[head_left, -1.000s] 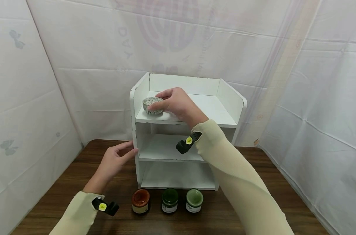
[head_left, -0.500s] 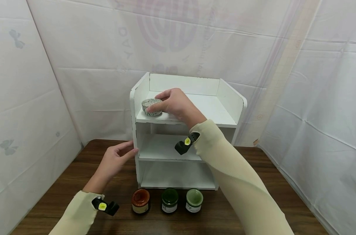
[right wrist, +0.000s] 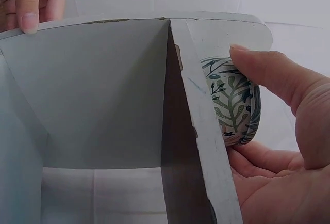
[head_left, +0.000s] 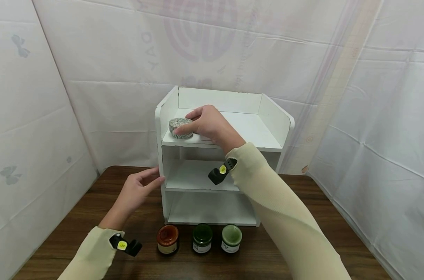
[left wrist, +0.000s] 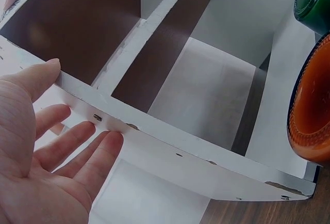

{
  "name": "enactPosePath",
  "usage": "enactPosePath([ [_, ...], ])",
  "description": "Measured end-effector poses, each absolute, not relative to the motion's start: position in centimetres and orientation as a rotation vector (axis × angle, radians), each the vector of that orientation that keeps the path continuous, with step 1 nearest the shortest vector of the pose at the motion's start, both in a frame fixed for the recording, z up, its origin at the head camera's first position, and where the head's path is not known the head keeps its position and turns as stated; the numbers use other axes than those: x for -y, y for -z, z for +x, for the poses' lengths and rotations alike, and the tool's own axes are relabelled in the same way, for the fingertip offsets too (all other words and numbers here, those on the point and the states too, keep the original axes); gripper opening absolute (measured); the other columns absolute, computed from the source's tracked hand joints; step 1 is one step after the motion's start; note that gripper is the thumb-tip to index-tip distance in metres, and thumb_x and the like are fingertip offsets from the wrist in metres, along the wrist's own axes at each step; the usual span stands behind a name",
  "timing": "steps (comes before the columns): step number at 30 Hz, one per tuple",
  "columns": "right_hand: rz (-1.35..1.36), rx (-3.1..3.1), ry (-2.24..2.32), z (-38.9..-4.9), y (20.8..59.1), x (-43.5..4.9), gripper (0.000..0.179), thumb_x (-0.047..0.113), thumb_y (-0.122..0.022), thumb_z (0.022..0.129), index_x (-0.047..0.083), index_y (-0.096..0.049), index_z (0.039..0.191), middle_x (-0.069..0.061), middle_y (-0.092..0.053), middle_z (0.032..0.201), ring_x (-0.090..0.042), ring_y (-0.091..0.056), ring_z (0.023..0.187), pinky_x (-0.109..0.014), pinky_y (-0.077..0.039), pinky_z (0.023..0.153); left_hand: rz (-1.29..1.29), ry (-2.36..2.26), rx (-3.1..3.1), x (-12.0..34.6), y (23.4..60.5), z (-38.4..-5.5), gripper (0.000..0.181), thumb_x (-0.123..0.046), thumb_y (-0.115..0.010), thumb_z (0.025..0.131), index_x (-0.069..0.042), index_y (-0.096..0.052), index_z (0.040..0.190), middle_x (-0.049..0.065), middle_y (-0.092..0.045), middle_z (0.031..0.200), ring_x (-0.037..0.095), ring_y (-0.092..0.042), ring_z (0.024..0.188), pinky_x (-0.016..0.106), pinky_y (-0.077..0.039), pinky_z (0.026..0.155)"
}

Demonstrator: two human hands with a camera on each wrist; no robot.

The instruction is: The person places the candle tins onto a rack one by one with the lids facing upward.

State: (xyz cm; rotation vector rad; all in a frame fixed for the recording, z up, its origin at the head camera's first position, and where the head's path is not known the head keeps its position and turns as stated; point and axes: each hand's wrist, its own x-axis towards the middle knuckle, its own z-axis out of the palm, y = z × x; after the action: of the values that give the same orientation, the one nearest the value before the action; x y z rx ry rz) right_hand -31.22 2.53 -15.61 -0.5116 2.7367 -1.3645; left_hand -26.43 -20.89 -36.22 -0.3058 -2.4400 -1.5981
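Note:
A small round tin [head_left: 180,128] with a leafy green-and-white pattern is at the left front of the top board of a white three-level shelf unit [head_left: 232,120]. My right hand [head_left: 212,124] holds it between thumb and fingers; in the right wrist view the printed side of the tin [right wrist: 232,102] shows behind the board's edge. Lower down, my left hand [head_left: 136,190] touches the unit's left side panel. Its thumb [left wrist: 49,74] lies at the panel's front edge, and the loosely extended fingers [left wrist: 105,149] rest along the outer face.
Three glass jars stand on the dark wooden table [head_left: 135,268] before the shelf unit: an amber one [head_left: 168,239], a dark green one [head_left: 202,238] and a light green one [head_left: 231,238]. White printed sheeting [head_left: 110,58] hangs behind and on both sides.
The tin and my right hand have come slightly down and forward on the top board, then stayed nearly still. My left hand and the jars have not moved.

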Motion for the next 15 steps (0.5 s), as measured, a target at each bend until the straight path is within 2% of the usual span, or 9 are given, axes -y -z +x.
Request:
enactPosePath([
  [10,-0.53,-2.751,1.381,-30.7,16.1,-2.7,0.079,0.038,-0.095,0.071,0.014,-0.064,0.139,0.003,-0.067,0.126,-0.014,-0.059,0.113,-0.032,-0.049,0.099,-0.305,1.584,2.451,21.0,36.4,-26.7,0.064,-0.045,-0.069,0.098,-0.009,-0.055,0.148,0.014,-0.064,0.141,0.005,-0.065,0.112,0.016,-0.053,0.087],
  [15,-0.545,-2.734,1.461,-30.2,16.5,-3.2,0.075,0.038,-0.094,0.073,0.013,-0.064,0.138,0.002,-0.07,0.126,-0.013,-0.062,0.115,-0.033,-0.051,0.1,-0.287,1.584,2.461,21.2,36.5,-26.5,0.066,-0.047,-0.068,0.098,-0.008,-0.053,0.15,0.014,-0.063,0.142,0.007,-0.065,0.115,0.015,-0.052,0.087],
])
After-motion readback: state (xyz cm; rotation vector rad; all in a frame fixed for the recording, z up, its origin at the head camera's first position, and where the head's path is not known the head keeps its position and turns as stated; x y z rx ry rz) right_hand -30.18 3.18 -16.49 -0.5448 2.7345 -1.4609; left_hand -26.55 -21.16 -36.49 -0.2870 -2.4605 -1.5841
